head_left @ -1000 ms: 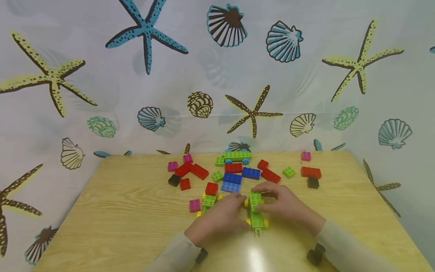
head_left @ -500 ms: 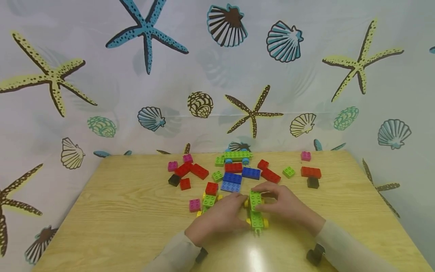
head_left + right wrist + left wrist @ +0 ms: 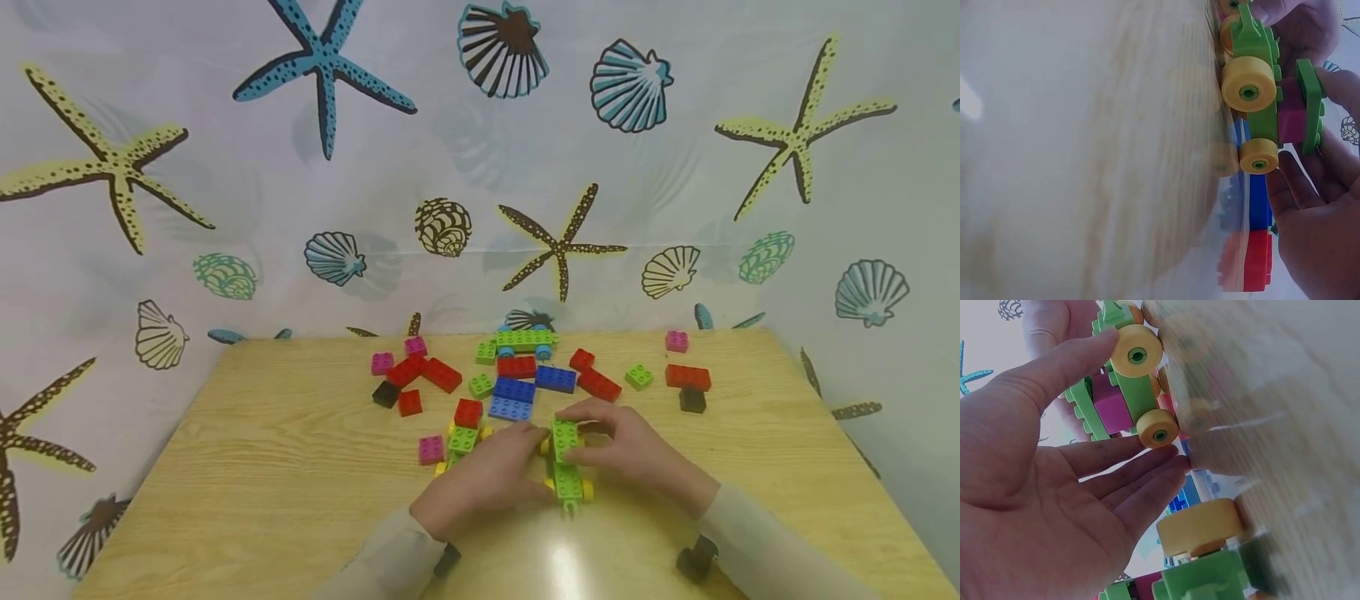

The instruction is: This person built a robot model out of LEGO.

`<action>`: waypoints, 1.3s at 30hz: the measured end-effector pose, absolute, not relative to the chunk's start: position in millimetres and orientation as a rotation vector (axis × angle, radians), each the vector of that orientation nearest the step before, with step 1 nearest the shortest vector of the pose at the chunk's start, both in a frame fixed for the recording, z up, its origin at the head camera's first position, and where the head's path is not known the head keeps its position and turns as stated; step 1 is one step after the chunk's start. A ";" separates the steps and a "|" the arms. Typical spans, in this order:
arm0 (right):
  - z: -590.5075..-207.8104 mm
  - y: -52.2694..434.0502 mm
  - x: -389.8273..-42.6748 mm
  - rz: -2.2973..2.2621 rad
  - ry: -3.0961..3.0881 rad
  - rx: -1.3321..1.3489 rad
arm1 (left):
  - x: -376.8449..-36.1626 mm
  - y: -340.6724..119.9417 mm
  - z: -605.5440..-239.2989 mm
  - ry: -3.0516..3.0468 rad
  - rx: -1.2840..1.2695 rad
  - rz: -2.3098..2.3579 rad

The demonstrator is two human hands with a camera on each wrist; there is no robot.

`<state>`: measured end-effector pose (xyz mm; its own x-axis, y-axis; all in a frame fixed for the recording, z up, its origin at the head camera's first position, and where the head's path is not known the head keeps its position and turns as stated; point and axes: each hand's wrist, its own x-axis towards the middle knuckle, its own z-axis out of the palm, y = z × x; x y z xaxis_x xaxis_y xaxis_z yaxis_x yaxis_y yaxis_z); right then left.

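Your left hand (image 3: 487,479) and right hand (image 3: 637,454) close in from either side on the green wheeled car (image 3: 566,462), which stands on its yellow wheels on the wooden worktop (image 3: 262,483), just nearer you than the scattered bricks (image 3: 517,383). Your left fingers (image 3: 1122,456) lie straight and relaxed, thumb against a wheel, while your right fingers pinch the green plate (image 3: 1310,103) sitting over a pink brick (image 3: 1290,122) on the car. A second green wheeled base (image 3: 461,442) sits just beside your left hand.
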<state>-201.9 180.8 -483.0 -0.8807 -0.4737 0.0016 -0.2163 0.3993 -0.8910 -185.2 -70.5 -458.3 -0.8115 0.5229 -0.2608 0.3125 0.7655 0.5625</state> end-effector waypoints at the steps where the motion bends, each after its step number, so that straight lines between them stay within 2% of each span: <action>1: -482.9 180.7 -201.8 -1.476 2.406 -0.605 | -185.2 -70.5 -458.4 2.556 0.635 0.713; 16: -482.0 180.1 -202.1 -1.407 2.421 -0.560 | -185.4 -72.7 -461.1 2.560 0.619 0.707; 24: -477.2 196.2 -204.8 -1.414 2.476 -0.586 | -184.5 -71.4 -463.5 2.543 0.619 0.707; 39: -465.1 233.4 -226.6 -1.322 2.666 -0.338 | -182.6 -71.0 -456.1 2.547 0.621 0.691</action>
<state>-226.6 233.4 -465.1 -0.9638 -0.2647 -0.0311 -0.1354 0.5870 -0.7982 -182.6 -71.0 -456.1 -0.8085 0.5170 -0.2809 0.3042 0.7759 0.5527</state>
